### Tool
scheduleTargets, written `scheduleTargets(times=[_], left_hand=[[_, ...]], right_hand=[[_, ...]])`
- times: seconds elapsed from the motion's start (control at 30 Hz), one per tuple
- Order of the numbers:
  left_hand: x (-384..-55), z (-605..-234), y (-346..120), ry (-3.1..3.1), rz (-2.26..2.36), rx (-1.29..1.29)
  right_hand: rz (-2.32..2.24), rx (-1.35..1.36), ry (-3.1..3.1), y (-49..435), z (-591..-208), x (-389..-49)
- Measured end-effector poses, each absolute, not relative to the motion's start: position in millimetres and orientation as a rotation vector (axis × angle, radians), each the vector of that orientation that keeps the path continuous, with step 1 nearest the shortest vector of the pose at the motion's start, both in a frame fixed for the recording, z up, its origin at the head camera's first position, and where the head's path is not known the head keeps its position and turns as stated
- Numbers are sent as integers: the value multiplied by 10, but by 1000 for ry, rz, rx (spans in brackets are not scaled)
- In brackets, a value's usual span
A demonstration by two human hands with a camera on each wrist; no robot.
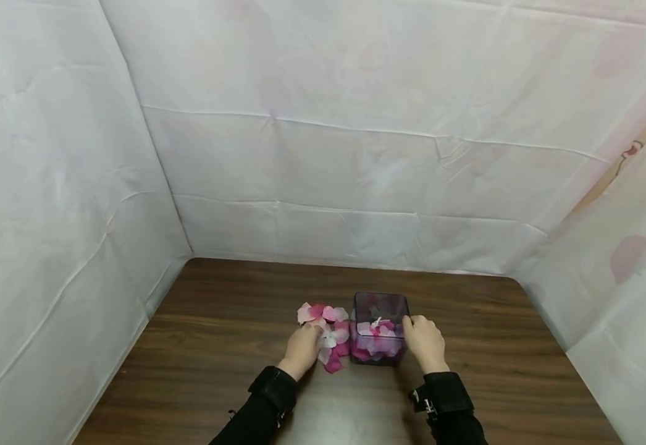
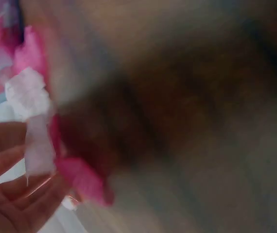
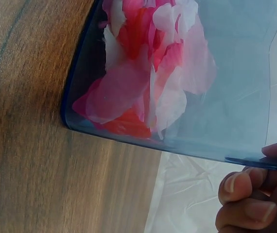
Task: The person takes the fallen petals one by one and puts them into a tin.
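Observation:
A pile of pink and white artificial flower petals [image 1: 341, 340] lies on the table just left of a see-through purple square box [image 1: 384, 301]. My left hand [image 1: 301, 347] is at the pile's left side, its fingers curled in at the petals. In the left wrist view, a pale petal [image 2: 39, 150] and a deep pink one [image 2: 85, 180] sit between and against the thumb and fingers. At the box's right side, my right hand [image 1: 425, 341] pinches the rim between thumb and fingers. More petals [image 3: 124, 92] fill the lower part of the box, which stands upright.
The brown wood-grain table [image 1: 217, 321] stretches out around the box and petals. White patterned cloth [image 1: 356, 161] hangs behind it and along both sides. Both wrists wear black bands [image 1: 449, 392].

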State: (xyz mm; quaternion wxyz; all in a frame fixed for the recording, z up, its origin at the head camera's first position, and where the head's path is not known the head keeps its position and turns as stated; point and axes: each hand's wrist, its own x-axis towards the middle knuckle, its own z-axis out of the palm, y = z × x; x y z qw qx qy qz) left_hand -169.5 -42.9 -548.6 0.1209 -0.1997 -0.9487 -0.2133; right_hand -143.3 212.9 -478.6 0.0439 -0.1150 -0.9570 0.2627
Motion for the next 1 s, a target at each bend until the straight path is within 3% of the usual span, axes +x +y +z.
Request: scheduleTargets(times=[0.57, 1.0], left_hand=[[-1753, -5310, -455, -2676, -671, -390], [-1835, -4606, -298, -2506, -1190, -504]], right_hand=[[806, -362, -2925, 2122, -4794, -1433], [823, -382, -2930, 2137, -4805, -1437]])
